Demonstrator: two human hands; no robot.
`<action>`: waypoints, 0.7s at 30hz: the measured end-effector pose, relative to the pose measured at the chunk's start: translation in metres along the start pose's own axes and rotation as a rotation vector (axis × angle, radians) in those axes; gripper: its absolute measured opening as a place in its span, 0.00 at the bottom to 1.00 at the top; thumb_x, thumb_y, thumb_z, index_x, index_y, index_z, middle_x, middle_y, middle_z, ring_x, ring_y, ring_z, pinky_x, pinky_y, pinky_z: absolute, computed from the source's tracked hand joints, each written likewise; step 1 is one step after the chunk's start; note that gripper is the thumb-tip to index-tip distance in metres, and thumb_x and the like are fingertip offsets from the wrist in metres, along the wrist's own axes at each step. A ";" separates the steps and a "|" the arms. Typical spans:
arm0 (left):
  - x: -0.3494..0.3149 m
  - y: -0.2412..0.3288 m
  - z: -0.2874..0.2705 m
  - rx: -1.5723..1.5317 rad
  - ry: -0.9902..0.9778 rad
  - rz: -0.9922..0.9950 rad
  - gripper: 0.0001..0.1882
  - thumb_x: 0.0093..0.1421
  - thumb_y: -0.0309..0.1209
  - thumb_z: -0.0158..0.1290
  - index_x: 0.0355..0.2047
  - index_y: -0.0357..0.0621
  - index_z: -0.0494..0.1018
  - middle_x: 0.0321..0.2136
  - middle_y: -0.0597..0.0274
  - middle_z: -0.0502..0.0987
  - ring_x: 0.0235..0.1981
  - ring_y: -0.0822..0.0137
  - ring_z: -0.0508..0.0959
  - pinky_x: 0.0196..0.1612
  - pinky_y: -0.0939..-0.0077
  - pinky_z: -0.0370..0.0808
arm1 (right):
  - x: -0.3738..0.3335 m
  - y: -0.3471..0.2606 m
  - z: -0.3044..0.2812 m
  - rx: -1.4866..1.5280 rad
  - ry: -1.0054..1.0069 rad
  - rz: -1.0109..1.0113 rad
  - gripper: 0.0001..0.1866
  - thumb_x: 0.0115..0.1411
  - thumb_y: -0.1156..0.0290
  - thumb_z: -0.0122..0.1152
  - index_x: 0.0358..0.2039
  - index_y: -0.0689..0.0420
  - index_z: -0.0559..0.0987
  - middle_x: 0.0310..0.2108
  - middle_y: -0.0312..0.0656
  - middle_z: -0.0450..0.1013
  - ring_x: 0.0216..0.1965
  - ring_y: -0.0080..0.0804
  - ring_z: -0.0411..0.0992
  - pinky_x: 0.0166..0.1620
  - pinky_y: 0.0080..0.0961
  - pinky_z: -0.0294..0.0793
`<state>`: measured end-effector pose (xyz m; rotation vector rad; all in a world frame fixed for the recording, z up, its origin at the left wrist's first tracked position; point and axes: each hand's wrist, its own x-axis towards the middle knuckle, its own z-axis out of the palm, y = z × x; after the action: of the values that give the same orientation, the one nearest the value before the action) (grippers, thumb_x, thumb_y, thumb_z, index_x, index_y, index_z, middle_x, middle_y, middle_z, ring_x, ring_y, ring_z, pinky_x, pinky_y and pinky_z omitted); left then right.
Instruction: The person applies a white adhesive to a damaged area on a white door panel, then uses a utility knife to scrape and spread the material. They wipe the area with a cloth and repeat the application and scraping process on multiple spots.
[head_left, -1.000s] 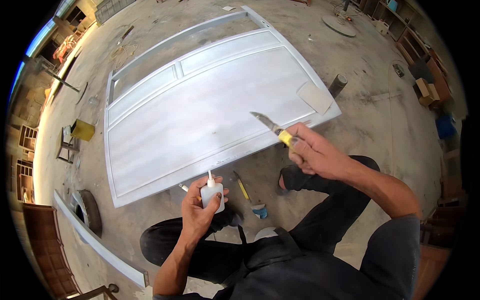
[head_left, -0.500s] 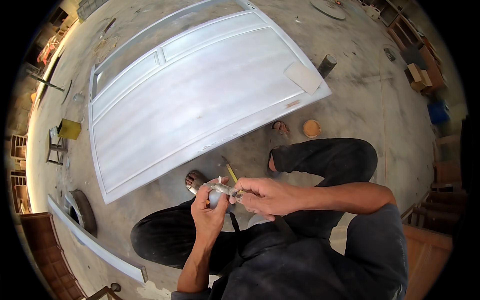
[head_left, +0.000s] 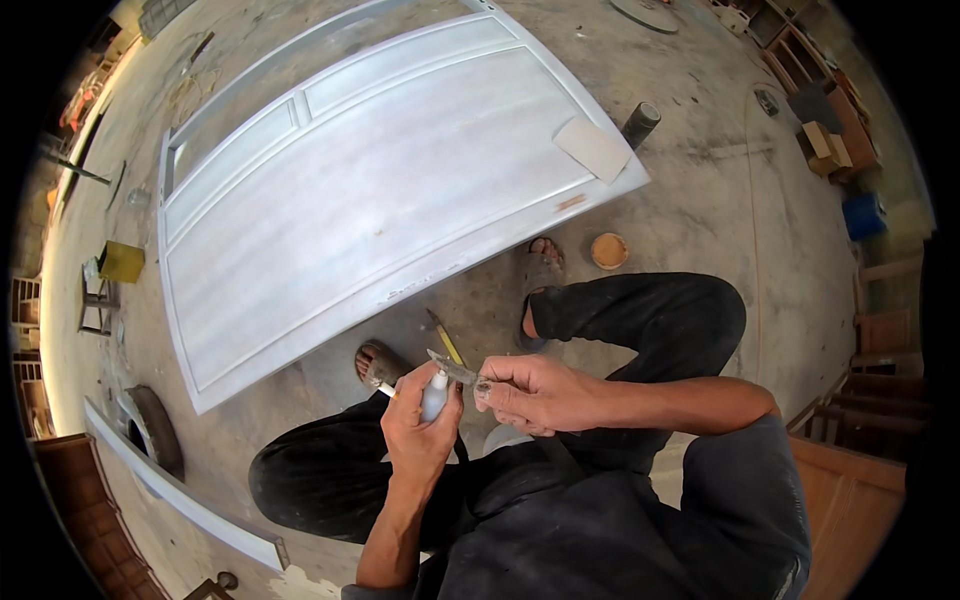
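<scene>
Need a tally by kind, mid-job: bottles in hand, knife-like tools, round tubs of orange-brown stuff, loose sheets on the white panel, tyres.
Bottle in the left hand: 1
Knife in the right hand, plus yellow knife-like tool on the floor: 2
Round tub: 1
Loose sheet on the white panel: 1
Tyre: 1
Total: 6

Left fingers point(head_left: 401, 402) curled, right fingers point(head_left: 512, 373) pinched, right elbow point(head_left: 765, 402) bent

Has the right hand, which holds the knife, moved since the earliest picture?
Yes. Judged against the pale panel, the right hand has moved left and back toward the person's body, near the bottle.
</scene>
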<state>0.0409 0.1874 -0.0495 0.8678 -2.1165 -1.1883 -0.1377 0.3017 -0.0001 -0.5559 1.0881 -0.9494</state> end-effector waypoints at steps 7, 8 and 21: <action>0.003 0.008 0.001 0.060 -0.012 0.122 0.20 0.51 0.17 0.65 0.46 0.37 0.78 0.37 0.48 0.82 0.34 0.51 0.82 0.38 0.64 0.79 | 0.000 0.002 0.009 0.072 -0.002 0.039 0.13 0.77 0.64 0.44 0.41 0.59 0.73 0.19 0.32 0.64 0.14 0.17 0.60 0.17 0.21 0.61; 0.003 0.007 0.002 0.063 -0.014 0.129 0.21 0.51 0.16 0.65 0.46 0.37 0.78 0.37 0.48 0.82 0.34 0.51 0.82 0.38 0.64 0.79 | 0.000 0.004 0.009 0.070 0.002 0.031 0.13 0.77 0.64 0.44 0.41 0.59 0.73 0.19 0.32 0.63 0.14 0.17 0.60 0.17 0.21 0.61; -0.002 -0.007 0.001 0.194 0.032 0.271 0.19 0.51 0.15 0.65 0.44 0.37 0.77 0.37 0.52 0.82 0.34 0.52 0.81 0.39 0.62 0.79 | -0.035 -0.011 -0.028 0.279 0.407 0.024 0.11 0.77 0.63 0.44 0.40 0.56 0.69 0.18 0.28 0.57 0.15 0.16 0.55 0.18 0.19 0.56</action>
<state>0.0435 0.1872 -0.0561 0.6486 -2.2645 -0.8368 -0.1723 0.3282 0.0148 -0.1198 1.2904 -1.2022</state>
